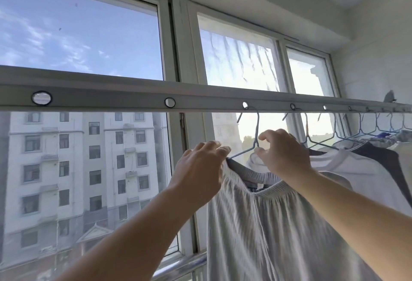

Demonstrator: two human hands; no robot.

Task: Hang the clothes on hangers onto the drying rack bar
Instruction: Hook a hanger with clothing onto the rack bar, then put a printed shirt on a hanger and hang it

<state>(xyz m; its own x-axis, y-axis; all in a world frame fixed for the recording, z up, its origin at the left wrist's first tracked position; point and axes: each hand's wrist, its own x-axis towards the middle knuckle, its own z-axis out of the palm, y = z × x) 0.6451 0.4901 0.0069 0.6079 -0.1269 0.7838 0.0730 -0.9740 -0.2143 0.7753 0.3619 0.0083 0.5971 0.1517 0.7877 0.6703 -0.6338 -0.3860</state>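
A grey drying rack bar with round holes runs across the view at head height. A light blue wire hanger has its hook in one hole near the middle. A pale grey garment with an elastic waistband hangs from it. My left hand pinches the waistband at the hanger's left arm. My right hand grips the hanger's neck and the cloth just below the hook.
Further right, several more hangers hold white and dark clothes along the bar. Behind the bar are large windows facing an apartment block. A metal rail runs low along the window. A white wall closes the right side.
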